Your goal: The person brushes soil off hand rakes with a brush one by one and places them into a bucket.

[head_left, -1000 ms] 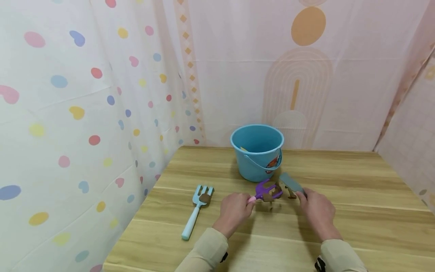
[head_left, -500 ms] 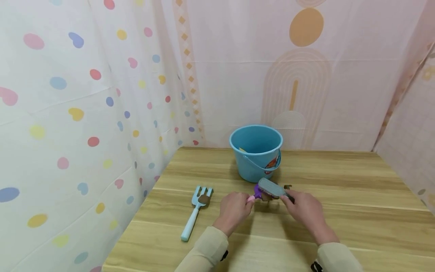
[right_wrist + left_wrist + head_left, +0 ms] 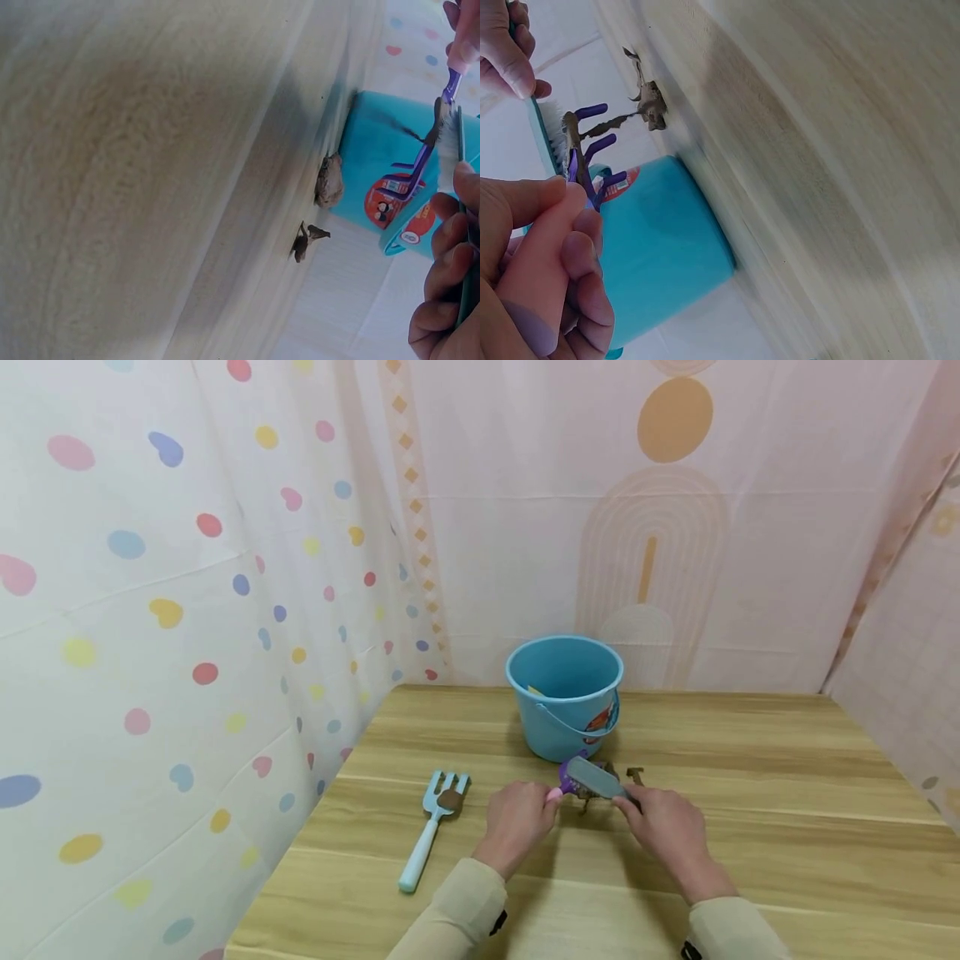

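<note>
My left hand (image 3: 517,822) grips the pink handle of a purple toy rake (image 3: 600,146), held above the table with its prongs pointing away from me. Brown mud (image 3: 571,129) clings to the prongs, and a strip of it hangs off toward the table. In my right hand (image 3: 667,827) is a grey-green scrubbing brush (image 3: 594,778). Its white bristles (image 3: 448,146) lie against the muddy rake head, covering much of it in the head view. Beneath, a mud lump (image 3: 330,180) and a smaller curled scrap (image 3: 302,244) sit on the wood.
Just behind the hands stands a blue bucket (image 3: 558,727) with a hanging handle and something yellow inside. A light blue toy rake (image 3: 422,852) lies to the left, a round brown lump (image 3: 450,800) on its prongs. Patterned curtains (image 3: 480,568) surround the wooden table (image 3: 787,827).
My right hand has brought the brush leftward from beside the purple rake onto its head, then shifted slightly down. Brown scraps have dropped to the table. The left hand stays nearly in place.
</note>
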A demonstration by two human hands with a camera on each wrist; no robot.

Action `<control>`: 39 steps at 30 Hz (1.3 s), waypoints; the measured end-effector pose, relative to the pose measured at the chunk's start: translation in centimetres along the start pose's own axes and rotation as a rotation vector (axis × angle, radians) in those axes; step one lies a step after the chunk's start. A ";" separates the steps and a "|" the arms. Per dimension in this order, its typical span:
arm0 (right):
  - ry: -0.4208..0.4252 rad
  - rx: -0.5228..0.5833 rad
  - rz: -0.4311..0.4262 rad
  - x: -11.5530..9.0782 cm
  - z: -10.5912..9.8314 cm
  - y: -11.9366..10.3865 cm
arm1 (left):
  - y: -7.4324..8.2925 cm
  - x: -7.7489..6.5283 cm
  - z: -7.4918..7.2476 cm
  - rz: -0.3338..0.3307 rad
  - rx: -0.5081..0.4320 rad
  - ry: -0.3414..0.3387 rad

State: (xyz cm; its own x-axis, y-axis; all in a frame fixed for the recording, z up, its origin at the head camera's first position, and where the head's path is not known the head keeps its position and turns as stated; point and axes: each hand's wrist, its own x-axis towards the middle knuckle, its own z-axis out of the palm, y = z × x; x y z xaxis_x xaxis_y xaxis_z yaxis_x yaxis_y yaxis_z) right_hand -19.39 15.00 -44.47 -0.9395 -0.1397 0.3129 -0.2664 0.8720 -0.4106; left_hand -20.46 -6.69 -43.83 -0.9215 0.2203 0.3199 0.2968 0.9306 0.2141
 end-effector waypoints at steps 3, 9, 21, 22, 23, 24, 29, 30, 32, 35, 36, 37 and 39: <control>0.001 -0.004 0.032 -0.1 0.1 0.1 | 0.1 -0.1 0.1 0.003 0.011 0.014; 0.019 -0.005 0.062 -0.3 0.2 0.3 | 0.2 -0.2 0.1 -0.010 0.024 0.005; 0.047 0.009 0.084 0.3 0.2 0.6 | -0.2 -0.3 0.2 0.000 -0.005 0.000; 0.040 0.008 0.094 0.3 0.2 0.6 | -0.2 -0.4 0.2 0.002 -0.004 0.002; 0.033 0.013 0.101 0.3 0.2 0.6 | -0.2 -0.4 0.2 0.005 -0.004 0.005; 0.027 0.018 0.099 0.3 0.2 0.6 | -0.2 -0.4 0.3 0.005 -0.002 0.007; -0.001 0.034 -0.009 0.4 0.2 0.0 | -0.2 -0.4 0.3 0.006 0.001 0.007; -0.008 0.029 -0.031 0.4 0.2 -0.1 | -0.1 -0.4 0.3 0.005 0.001 0.003; -0.021 0.017 -0.046 0.4 0.2 -0.2 | -0.1 -0.4 0.3 0.000 0.001 -0.006; -0.031 0.002 -0.021 0.4 0.3 -0.2 | 0.0 -0.4 0.3 -0.004 0.004 -0.014; -0.033 -0.002 -0.005 0.3 0.2 -0.2 | 0.0 -0.4 0.4 -0.006 0.004 -0.017; -0.037 0.000 0.013 0.3 0.2 -0.1 | 0.0 -0.3 0.4 -0.008 0.004 -0.017; -0.045 0.006 0.046 0.2 0.1 0.0 | 0.1 -0.3 0.4 -0.001 0.008 -0.004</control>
State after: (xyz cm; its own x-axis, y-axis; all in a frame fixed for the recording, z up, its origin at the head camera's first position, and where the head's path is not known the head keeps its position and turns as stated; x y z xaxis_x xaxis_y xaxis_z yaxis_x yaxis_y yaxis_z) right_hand -19.64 14.95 -44.46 -0.9594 -0.1208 0.2548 -0.2240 0.8753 -0.4286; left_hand -20.24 -6.58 -44.28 -0.9228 0.2204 0.3159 0.2937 0.9332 0.2069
